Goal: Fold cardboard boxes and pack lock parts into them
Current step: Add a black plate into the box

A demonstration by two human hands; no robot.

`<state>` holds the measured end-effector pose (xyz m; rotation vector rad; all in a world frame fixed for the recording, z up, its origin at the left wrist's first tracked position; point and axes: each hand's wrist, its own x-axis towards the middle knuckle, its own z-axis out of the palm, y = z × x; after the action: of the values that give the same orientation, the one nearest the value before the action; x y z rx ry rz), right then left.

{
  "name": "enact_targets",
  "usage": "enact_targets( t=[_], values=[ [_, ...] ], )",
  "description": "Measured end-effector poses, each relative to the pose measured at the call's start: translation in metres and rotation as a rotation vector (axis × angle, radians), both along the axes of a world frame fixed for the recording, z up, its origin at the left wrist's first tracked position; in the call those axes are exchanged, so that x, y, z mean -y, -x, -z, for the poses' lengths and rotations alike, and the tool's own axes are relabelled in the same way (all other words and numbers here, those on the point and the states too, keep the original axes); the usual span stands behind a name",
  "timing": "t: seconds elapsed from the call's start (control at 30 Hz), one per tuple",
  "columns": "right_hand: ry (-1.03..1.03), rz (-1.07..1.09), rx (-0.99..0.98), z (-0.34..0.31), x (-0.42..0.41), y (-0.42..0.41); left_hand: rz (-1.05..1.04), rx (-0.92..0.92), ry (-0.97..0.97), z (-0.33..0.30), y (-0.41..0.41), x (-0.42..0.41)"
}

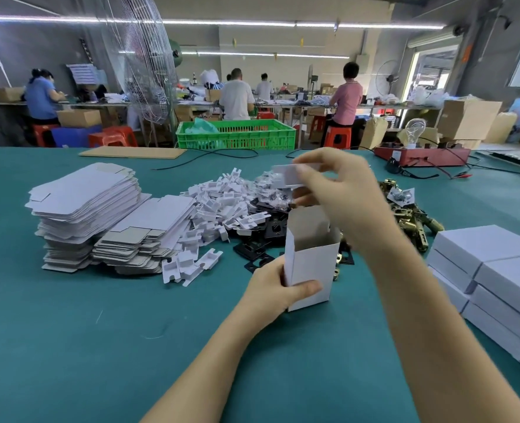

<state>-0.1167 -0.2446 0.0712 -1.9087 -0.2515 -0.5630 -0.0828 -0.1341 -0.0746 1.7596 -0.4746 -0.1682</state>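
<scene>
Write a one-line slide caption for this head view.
Left hand steadies an upright open white box on the green table while the right hand holds its top flap.

Both hands [278,286] [341,190] raised, fingers curled, gripping

Table [84,346]: green covering. Left of centre: flat blanks [87,209], stacked. Centre: white clips [219,203], black plates [258,239]. Right: brass parts [411,215]. Lower right: closed boxes [493,276]. Upper left: cardboard sheet [132,152]. Upper right: red unit [423,155].
</scene>
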Motion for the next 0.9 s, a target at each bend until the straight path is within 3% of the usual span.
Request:
enact_targets(
  t=[0.07, 0.2, 0.3, 0.5, 0.63, 0.73, 0.9],
  values=[
    [0.023, 0.068, -0.096, -0.012, 0.035, 0.002, -0.001, -0.006, -0.002, -0.001, 0.001, 0.0],
    [0.154, -0.01, -0.34, -0.014, 0.081, 0.012, 0.002, -0.017, 0.007, -0.003, 0.001, 0.0],
    [0.243, 0.058, -0.327, -0.016, 0.095, 0.015, 0.017, -0.005, 0.018, -0.003, 0.003, 0.001],
    [0.529, -0.108, -0.275, -0.021, 0.07, 0.016, 0.038, 0.014, 0.026, 0.001, 0.001, 0.003],
    [0.772, 0.019, -0.152, -0.02, 0.044, 0.011, 0.032, 0.024, 0.024, 0.001, 0.001, 0.003],
    [0.798, 0.12, -0.06, -0.022, 0.033, 0.014, 0.03, 0.026, 0.018, 0.0, 0.001, 0.003],
    [0.9, 0.047, -0.176, -0.021, 0.021, 0.018, 0.024, 0.034, 0.019, 0.0, 0.002, 0.002]
  ],
)
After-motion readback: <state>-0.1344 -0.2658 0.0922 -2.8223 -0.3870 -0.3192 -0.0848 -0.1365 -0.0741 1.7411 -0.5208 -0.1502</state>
